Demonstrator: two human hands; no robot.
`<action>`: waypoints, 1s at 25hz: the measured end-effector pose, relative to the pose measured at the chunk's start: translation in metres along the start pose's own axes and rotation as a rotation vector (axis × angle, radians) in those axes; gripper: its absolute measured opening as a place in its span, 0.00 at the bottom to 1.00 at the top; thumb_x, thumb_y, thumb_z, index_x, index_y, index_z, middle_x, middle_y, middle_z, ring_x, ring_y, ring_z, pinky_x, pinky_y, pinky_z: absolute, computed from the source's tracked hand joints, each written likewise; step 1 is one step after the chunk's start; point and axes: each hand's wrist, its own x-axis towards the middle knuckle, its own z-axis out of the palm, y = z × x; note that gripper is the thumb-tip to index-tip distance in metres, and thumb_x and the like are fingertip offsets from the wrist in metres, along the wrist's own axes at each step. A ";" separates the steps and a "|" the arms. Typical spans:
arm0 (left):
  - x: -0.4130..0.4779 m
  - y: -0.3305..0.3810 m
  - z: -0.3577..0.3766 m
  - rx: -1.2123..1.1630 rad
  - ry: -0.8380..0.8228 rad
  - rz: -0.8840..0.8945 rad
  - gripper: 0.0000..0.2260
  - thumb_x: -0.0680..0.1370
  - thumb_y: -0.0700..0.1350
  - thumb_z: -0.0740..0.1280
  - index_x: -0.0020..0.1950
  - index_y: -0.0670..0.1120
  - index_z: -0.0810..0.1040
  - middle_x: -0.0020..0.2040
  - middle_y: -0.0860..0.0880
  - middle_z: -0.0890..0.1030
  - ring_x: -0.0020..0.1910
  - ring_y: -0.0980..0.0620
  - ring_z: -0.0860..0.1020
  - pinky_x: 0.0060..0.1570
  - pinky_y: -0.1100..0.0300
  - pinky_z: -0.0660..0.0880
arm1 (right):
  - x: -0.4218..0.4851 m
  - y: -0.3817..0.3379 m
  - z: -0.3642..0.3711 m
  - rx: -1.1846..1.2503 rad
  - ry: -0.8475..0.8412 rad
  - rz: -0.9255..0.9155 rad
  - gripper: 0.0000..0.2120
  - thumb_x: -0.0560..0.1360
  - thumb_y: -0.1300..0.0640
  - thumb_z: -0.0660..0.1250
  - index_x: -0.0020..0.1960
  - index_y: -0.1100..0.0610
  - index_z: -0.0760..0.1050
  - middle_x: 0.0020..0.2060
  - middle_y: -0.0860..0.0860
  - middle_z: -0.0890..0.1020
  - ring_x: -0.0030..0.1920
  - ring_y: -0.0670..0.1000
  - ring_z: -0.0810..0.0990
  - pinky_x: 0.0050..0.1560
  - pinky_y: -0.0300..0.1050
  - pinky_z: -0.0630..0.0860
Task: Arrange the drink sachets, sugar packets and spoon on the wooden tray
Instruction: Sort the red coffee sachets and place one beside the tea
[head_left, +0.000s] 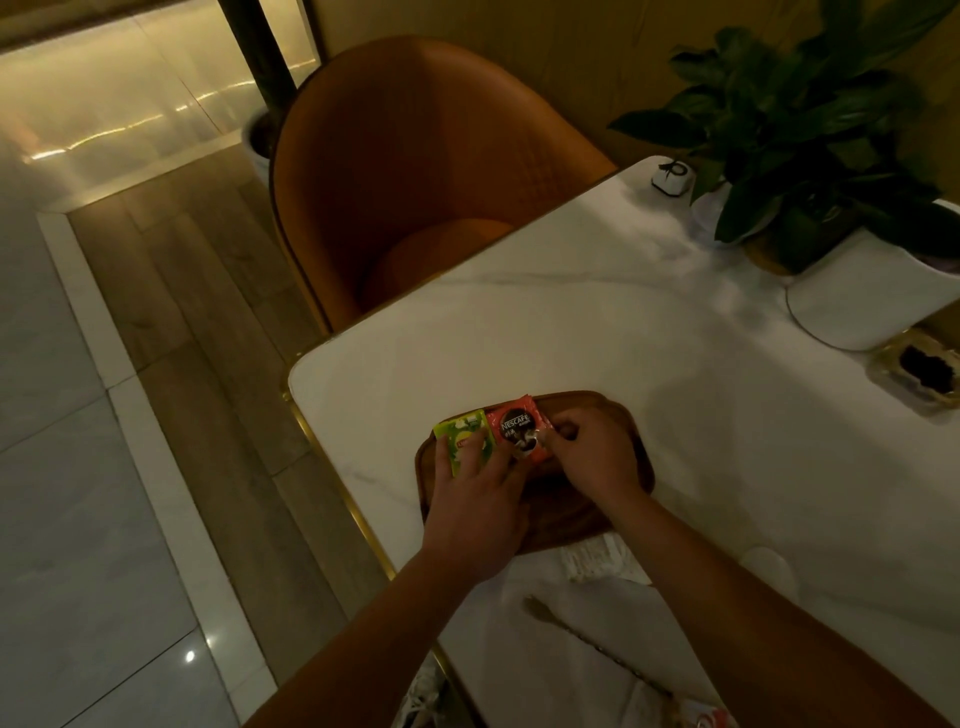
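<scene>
One view only, worn on my head. It faces forward and steeply down over the marble table (571, 338) corner. Wooden tray (566, 512) close below, near centre. Wide lens catches orange chair (415, 156) beyond, floor (78, 467) left.

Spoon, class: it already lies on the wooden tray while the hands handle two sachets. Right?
No. The head view shows the spoon on the table, off the wooden tray. The left hand touches the green sachet, the right hand the red sachet.

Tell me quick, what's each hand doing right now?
Left hand: open, fingers pressing flat on the green sachet.
Right hand: closed, pinching the edge of the red Nescafe sachet.
</scene>
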 end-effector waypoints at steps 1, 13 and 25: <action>0.001 0.001 0.000 0.010 0.000 -0.003 0.25 0.74 0.56 0.62 0.70 0.52 0.72 0.69 0.47 0.74 0.71 0.37 0.67 0.70 0.30 0.57 | 0.000 0.000 0.000 0.000 -0.003 0.007 0.09 0.73 0.48 0.71 0.48 0.52 0.82 0.39 0.46 0.83 0.39 0.47 0.80 0.37 0.42 0.75; -0.010 -0.022 0.010 -0.060 0.099 -0.156 0.18 0.74 0.54 0.63 0.62 0.51 0.78 0.65 0.43 0.77 0.68 0.39 0.70 0.67 0.40 0.67 | 0.001 -0.003 -0.002 -0.016 -0.006 0.049 0.10 0.73 0.45 0.70 0.49 0.51 0.81 0.39 0.46 0.81 0.38 0.45 0.78 0.37 0.42 0.75; -0.010 -0.032 0.012 -0.032 0.118 -0.138 0.17 0.72 0.51 0.68 0.60 0.48 0.80 0.65 0.41 0.77 0.67 0.38 0.72 0.64 0.40 0.71 | 0.003 -0.006 0.001 -0.097 0.005 0.107 0.07 0.76 0.49 0.68 0.48 0.52 0.80 0.44 0.49 0.84 0.42 0.49 0.80 0.37 0.42 0.71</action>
